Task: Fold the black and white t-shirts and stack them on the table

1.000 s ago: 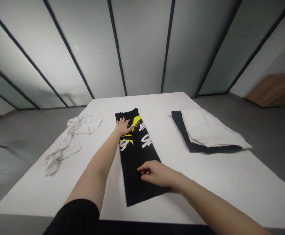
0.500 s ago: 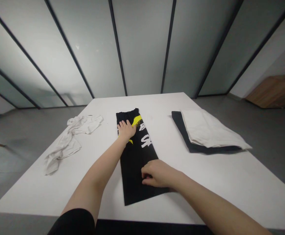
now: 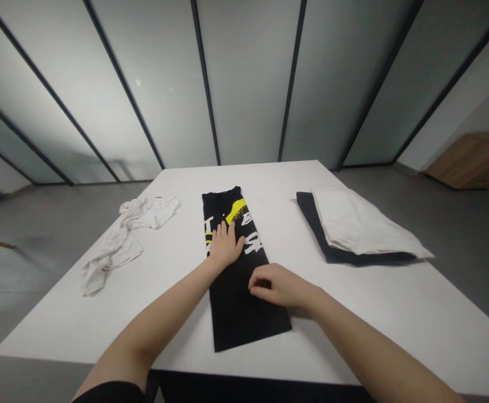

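Observation:
Black shorts [image 3: 240,302] with yellow and white print lie folded lengthwise on the table, gathered waistband at the far end and hem towards me. My left hand [image 3: 226,245] rests flat on their printed upper part, fingers spread and pointing away. Over the right edge, about halfway down, is my right hand [image 3: 275,284]. Its fingers curl in towards the thumb, and no cloth shows between them. I cannot tell whether its underside touches the fabric.
A crumpled white garment [image 3: 120,238] lies on the left of the white table [image 3: 177,347]. On the right, a folded white cloth [image 3: 357,224] lies on top of a dark one [image 3: 317,229]. Frosted panels [image 3: 248,84] stand beyond the table, and a wooden piece [image 3: 471,159] is at far right.
My left hand has slid towards me along the shorts, uncovering more print near the waistband. My right hand has moved slightly away from me and to the right, its fingers still curled.

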Tool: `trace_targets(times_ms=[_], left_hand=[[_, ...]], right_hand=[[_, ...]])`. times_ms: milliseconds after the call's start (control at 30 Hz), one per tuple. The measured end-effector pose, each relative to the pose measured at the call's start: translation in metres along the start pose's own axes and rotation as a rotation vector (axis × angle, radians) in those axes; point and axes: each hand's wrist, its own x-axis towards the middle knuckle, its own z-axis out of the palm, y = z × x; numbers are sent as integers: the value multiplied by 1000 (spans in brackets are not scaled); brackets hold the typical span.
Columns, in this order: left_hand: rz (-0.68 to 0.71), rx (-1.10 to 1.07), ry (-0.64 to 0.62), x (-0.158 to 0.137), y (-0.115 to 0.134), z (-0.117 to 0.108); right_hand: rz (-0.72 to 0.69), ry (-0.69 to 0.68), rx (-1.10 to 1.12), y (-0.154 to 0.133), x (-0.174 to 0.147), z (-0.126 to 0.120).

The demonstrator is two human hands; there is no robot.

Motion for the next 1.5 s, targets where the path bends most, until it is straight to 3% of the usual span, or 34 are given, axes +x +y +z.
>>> trace_targets(times_ms=[100,200,267,400,567,700,833,1033,1167,1300,1400,1500], left_hand=[[192,-45,-42,-48,-2,-20],[517,-129,-373,-88,-10,-46],[637,-145,-476,-106,-15,-60],[634,-98,-441,-127,-18,-73],[592,-8,-409,-140,-10,-64],[484,61,-395,-125,-13,-59],[353,105,-281,-82,-32,-53],[314,22,-101,-11,-56,-31],[339,-21,-88,8,-56,-31],[473,-95,-276,-6,-57,-50],[636,-248,-599,-26,-56,-66],[730,-421,-975,-50,-50,-69]], right_hand=[[-6,-103,-148,8,-9,-17],[-6,-205,-221,9,-15,-18],[-4,-211,-286,5,-14,-13],[-3,-199,-350,-7,-11,-2],[-31,-145,-348,-15,-9,5],[-43,63,-348,-1,3,17],[-41,178,-269,27,23,19],[77,323,-440,63,69,6],[139,410,-540,66,89,-5],[123,282,-568,41,74,-12],[76,43,-485,13,46,-16],[60,-191,-258,-10,16,-14]])
